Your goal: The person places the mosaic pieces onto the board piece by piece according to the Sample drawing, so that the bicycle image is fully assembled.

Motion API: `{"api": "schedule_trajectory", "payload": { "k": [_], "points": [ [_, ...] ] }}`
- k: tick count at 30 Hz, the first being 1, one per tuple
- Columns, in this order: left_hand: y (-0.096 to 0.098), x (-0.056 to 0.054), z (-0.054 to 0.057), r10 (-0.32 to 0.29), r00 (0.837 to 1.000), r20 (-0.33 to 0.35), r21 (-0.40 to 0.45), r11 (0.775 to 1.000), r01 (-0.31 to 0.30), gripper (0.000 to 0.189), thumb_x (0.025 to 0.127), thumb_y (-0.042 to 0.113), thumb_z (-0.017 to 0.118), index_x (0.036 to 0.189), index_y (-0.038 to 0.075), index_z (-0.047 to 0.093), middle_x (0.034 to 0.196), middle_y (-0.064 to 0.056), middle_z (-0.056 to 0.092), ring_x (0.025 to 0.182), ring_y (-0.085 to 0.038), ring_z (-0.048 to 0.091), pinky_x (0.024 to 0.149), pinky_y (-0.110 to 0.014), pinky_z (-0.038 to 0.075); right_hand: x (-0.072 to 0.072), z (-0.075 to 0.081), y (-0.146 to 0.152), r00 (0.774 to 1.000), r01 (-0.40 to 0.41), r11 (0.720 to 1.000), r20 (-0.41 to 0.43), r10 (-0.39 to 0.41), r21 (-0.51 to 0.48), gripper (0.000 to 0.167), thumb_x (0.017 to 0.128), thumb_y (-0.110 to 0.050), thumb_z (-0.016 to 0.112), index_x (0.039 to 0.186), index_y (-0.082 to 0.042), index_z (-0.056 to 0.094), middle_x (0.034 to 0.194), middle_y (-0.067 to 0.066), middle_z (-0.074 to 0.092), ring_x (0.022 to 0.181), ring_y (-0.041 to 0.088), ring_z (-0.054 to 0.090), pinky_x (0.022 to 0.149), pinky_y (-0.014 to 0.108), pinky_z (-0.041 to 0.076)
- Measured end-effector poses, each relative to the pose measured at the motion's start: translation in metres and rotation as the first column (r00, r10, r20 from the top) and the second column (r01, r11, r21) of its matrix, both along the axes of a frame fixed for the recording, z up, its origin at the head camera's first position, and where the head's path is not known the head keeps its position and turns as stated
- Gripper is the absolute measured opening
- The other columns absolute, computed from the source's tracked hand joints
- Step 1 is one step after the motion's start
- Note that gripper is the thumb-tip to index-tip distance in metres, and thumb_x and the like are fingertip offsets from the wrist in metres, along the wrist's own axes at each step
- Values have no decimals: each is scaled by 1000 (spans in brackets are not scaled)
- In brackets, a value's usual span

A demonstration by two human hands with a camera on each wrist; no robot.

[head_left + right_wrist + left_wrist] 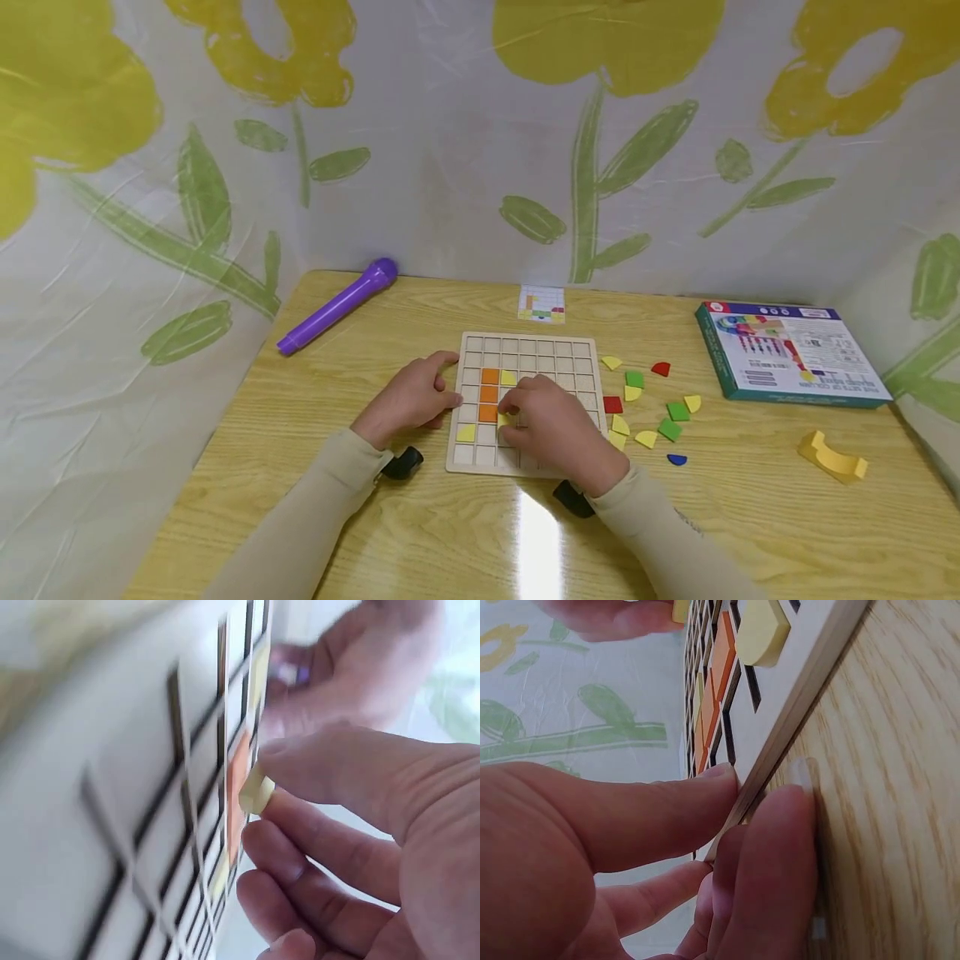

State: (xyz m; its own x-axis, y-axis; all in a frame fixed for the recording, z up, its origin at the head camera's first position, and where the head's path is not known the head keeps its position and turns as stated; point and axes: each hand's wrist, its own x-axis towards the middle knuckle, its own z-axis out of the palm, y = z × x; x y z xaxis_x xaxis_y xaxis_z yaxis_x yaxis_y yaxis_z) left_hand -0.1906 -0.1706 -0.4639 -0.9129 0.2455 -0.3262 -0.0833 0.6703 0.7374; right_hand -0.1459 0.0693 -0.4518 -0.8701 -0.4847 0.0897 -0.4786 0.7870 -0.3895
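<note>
The small pale-yellow tile (pixel 256 793), its outline partly hidden by fingers, sits in the right hand (pixel 558 425), which pinches it between thumb and index fingertips, the other fingers loosely bent below. It is over the near left part of the square pale wooden grid board (pixel 528 347), beside the column of orange square tiles (pixel 489 394). Whether it touches the board, I cannot tell.

The left hand (pixel 411 393) is at the board's left edge, thumb and index finger spread apart against the rim, the other fingers bent near the wooden table (pixel 420 542); I see no firm squeeze.

The tile looks very light and stiff, with a smooth surface that could slip or twist under a hard pinch. Opposite side edges seem the best hold, leaving the underside free; breakage looks unlikely. The board appears rigid and flat, light enough to skid on the glossy tabletop, so its outer rim is the sensible place to steady it.

Off the board's right edge lie similar thin loose pieces, among them a yellow quarter-circle tile (pixel 646 439) and a blue half-circle tile (pixel 677 459); a fingernail under one edge should lift these.
</note>
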Motion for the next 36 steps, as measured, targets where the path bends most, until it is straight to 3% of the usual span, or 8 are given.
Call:
{"api": "schedule_trajectory", "payload": {
  "k": [5,19,36],
  "points": [
    [1,0,1,2,1000,7,-7,1000,-2,71,100,14,77,163,13,45,99,-11,60,62,-20,64,60,-29,55,5,-6,-16,1000,-27,1000,3,27,-9,11,88,-21,86,97,-15,82,91,-6,70,88,13,60,75,31,56],
    [1,0,-1,3,1000,5,-26,1000,-2,70,100,16,77,163,15,45,101,-10,60,62,-19,64,60,-28,52,9,-14,-28,999,-10,1000,-51,9,-1,9,85,-15,86,93,-14,82,79,-8,61,78,11,56,65,26,52],
    [0,0,-2,-10,1000,-21,-26,1000,10,71,99,17,78,163,12,46,100,-11,61,62,-19,65,61,-29,54,13,-13,-31,999,-17,1000,-42,17,-8,7,86,-12,83,92,-13,81,80,-7,62,78,14,56,67,27,51]
  ]
}}
